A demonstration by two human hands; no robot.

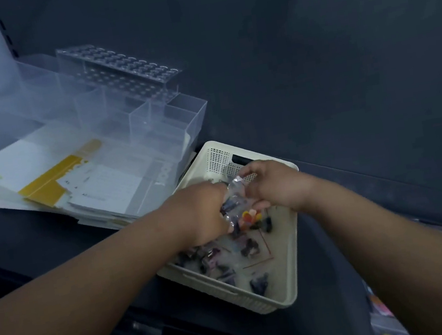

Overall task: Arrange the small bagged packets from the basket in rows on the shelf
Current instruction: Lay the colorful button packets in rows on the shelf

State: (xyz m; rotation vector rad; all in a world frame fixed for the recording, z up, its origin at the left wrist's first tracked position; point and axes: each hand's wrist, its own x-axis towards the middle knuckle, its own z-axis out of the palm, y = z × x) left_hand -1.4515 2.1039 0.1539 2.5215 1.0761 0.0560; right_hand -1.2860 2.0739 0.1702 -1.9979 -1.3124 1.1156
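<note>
Basket point(296, 265) on dark shelf point(37, 232); left hand point(201, 213), right hand point(274, 185) grip packets point(233, 192).

A shop, by its dark display shelf point(38, 237), slotted upright point(2, 27) and clear acrylic stands point(149, 115).

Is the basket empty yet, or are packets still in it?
Not empty. Several clear packets with dark contents lie on the basket floor, while the left hand and right hand hold another bunch above it.
</note>
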